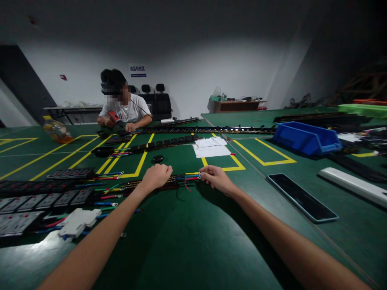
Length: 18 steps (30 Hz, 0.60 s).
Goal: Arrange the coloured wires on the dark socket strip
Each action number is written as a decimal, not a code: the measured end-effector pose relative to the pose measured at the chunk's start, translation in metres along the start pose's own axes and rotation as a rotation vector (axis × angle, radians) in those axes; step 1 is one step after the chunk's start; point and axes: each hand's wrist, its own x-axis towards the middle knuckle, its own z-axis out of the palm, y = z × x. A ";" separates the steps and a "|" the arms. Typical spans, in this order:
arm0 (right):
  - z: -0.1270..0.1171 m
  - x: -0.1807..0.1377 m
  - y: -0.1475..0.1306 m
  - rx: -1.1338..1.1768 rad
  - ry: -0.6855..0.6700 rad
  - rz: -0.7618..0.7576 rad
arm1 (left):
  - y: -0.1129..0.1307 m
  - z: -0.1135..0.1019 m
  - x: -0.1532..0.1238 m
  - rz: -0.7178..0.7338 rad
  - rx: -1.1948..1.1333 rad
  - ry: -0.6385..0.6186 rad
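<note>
Both my arms reach forward over the green table (193, 241). My left hand (157, 176) is closed in a fist on a dark strip of sockets (133, 186) that lies across the table. Coloured wires (189, 176) in blue, yellow, green and red run out of the strip's right end. My right hand (216, 177) pinches the metal-tipped ends of these wires just above the table. A small black oval object (157, 158) lies just beyond my hands.
Socket modules (27, 201) and a white part (79, 222) lie at the left. White papers (210, 146), a blue bin (306, 139), a black flat panel (302, 197) and a white bar (353, 185) are to the right. A person (123, 108) sits opposite with a red tool (115, 118).
</note>
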 end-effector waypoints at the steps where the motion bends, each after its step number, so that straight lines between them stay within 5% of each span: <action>1: 0.000 0.000 0.000 -0.002 0.000 0.001 | 0.000 0.000 0.001 0.000 0.002 -0.002; 18: 0.002 0.001 0.008 -0.006 0.114 -0.094 | 0.000 -0.001 0.001 -0.012 0.018 -0.005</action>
